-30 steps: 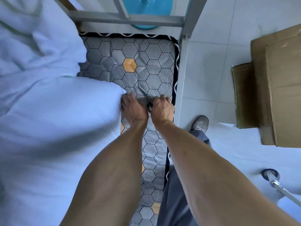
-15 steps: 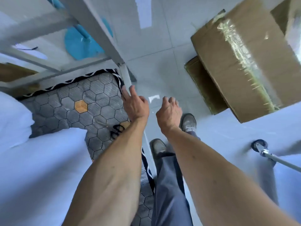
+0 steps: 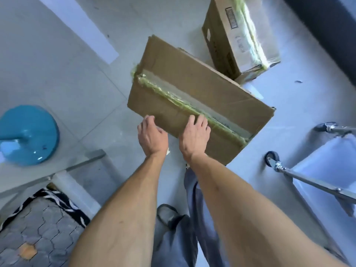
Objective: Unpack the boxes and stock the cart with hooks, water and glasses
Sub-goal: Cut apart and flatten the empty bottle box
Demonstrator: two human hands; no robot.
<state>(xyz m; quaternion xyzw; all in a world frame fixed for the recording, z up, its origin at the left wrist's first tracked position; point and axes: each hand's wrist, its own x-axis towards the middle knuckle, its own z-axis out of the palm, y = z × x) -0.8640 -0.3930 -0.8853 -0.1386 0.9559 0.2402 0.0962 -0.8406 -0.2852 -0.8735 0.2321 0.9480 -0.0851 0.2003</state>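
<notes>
A large brown cardboard box (image 3: 192,89) sits on the tiled floor, sealed along its top with greenish tape. My left hand (image 3: 152,135) reaches its near-left edge with fingers loosely bent, fingertips at the box side. My right hand (image 3: 194,135) lies on the box top near the tape seam, fingers spread and fairly straight. A second taped box (image 3: 237,35) stands behind it, upper right. The cart (image 3: 317,178) shows as metal legs and caster wheels at the right.
A blue round stool base (image 3: 27,135) sits on the floor at left. A metal bed frame (image 3: 57,172) and a hexagon-patterned mattress (image 3: 38,232) fill the lower left corner. My legs and a shoe (image 3: 167,212) are below the box.
I turned away from the mattress, leaving the scissors lying there, and toward the floor boxes. Both hands moved from the mattress to the near edge of the large box.
</notes>
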